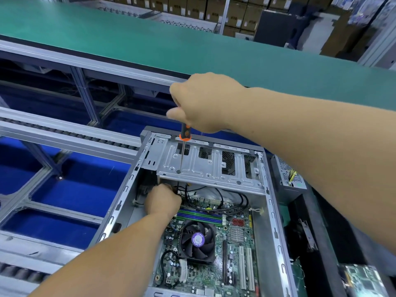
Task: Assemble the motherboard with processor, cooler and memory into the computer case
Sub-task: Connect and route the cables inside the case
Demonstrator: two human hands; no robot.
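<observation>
Green bench beyond; motherboard (214,243) inside open computer case (276,232).

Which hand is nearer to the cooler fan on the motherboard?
Left. The left hand is just beyond the cooler fan, low inside the case. The right hand grips the screwdriver high above the drive cage.

A green printed motherboard (216,249) with blue-and-green striped memory slots (200,216) sits in the bare grey steel computer case (276,221), beneath an orange-and-black-handled screwdriver (184,133).
</observation>
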